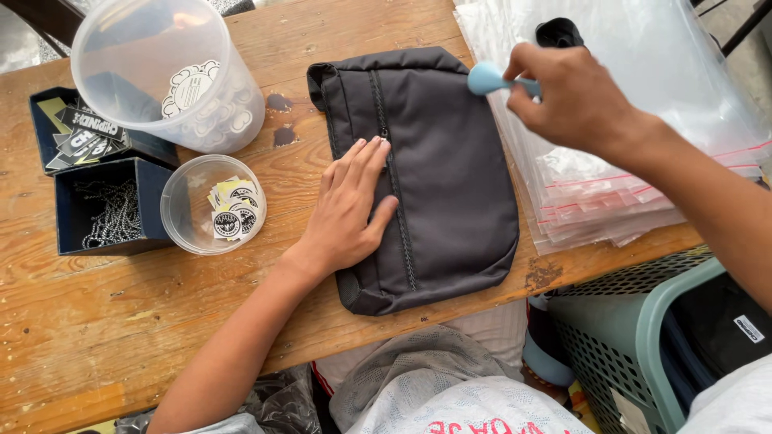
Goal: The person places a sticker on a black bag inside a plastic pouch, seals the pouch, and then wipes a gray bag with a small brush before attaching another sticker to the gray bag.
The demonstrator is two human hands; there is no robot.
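Our left hand [347,210] and right hand [572,98] bare, no rings, our forearms unsleeved, our light patterned shirt below

Left hand [347,210] lies flat on a black pouch [434,173]; right hand [567,96] grips a light-blue tool [488,79].

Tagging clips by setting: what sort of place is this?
Likely a small packing bench for merchandise, perhaps a home workshop. A bare wooden table carries a stack of zip-seal plastic bags, tubs of stickers and a box of chains. The left hand presses a dark zip pouch; the right hand holds a blue tool.
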